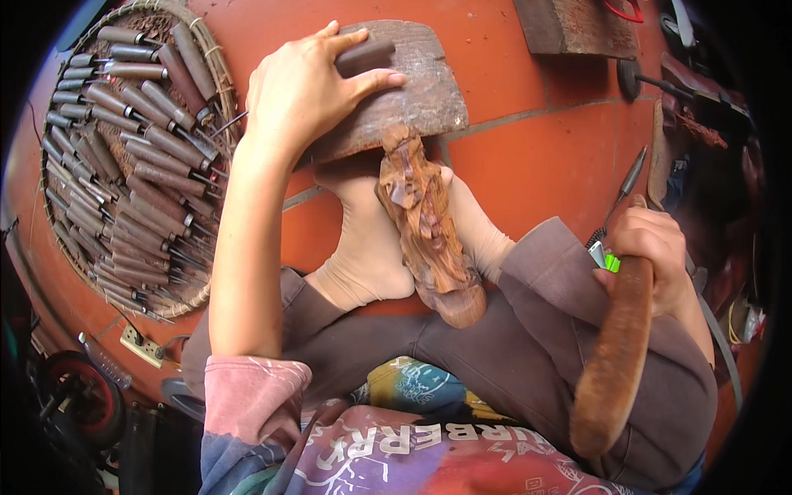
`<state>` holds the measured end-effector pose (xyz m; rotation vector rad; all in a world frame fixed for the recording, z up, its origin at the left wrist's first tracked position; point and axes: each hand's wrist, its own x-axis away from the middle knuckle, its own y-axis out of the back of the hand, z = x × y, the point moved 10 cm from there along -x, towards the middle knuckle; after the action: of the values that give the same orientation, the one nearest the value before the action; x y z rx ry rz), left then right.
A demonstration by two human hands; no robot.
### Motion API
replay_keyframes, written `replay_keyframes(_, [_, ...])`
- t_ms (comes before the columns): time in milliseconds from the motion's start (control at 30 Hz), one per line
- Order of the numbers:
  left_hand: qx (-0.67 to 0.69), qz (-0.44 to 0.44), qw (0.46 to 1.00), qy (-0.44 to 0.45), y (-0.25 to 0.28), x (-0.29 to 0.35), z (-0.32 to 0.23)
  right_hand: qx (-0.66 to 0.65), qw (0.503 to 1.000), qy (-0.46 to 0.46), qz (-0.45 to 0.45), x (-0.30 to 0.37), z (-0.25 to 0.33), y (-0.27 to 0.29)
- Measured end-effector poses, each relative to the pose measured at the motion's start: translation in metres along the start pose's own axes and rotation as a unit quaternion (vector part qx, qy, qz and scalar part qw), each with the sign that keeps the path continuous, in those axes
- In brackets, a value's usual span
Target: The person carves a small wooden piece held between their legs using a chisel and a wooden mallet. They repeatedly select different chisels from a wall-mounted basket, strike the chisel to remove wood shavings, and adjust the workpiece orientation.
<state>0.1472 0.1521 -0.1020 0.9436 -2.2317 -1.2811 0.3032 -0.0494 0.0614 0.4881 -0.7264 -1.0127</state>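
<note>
My left hand (pixel 301 91) is over a worn wooden block (pixel 429 91), with a dark wooden chisel handle (pixel 367 56) lying between its thumb and forefinger. The palm hides part of that tool, and a thin metal shank shows beyond the wrist. Below the block, a brown carved wooden figure (pixel 425 223) leans with its narrow end at the block's near edge. My two feet (pixel 363 239) press against its sides. Over at the right, my right hand (pixel 652 252) grips a curved wooden club-like mallet (pixel 615 363), its thick end pointing down over my leg.
A round woven basket (pixel 216 62) full of wood-handled carving tools stands at the left. Another wood block (pixel 577 29) sits at the far right. A pen-shaped tool (pixel 634 172) with a coiled cord is near my right hand. A power strip (pixel 142 346) lies at the lower left.
</note>
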Motion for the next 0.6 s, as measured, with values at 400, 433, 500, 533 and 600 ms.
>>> replay_keyframes(400, [0.080,0.061,0.992,0.072,0.003,0.035,0.002,0.026,0.998,0.019,0.055,-0.006,0.005,-0.013])
replay_keyframes(433, [0.101,0.075,0.988,0.093,0.010,0.038,0.003,0.037,0.998,0.031,0.049,-0.005,0.004,-0.013])
replay_keyframes(500, [0.164,-0.030,0.986,0.009,0.043,0.046,-0.033,0.060,0.998,0.032,0.021,0.002,0.010,-0.002])
replay_keyframes(533, [0.256,-0.020,0.966,-0.012,0.044,0.051,-0.057,0.075,0.997,0.022,0.014,0.007,0.016,0.004])
replay_keyframes(600, [0.306,0.043,0.946,-0.094,0.059,0.086,-0.109,0.063,0.995,0.072,-0.011,0.000,0.023,0.016])
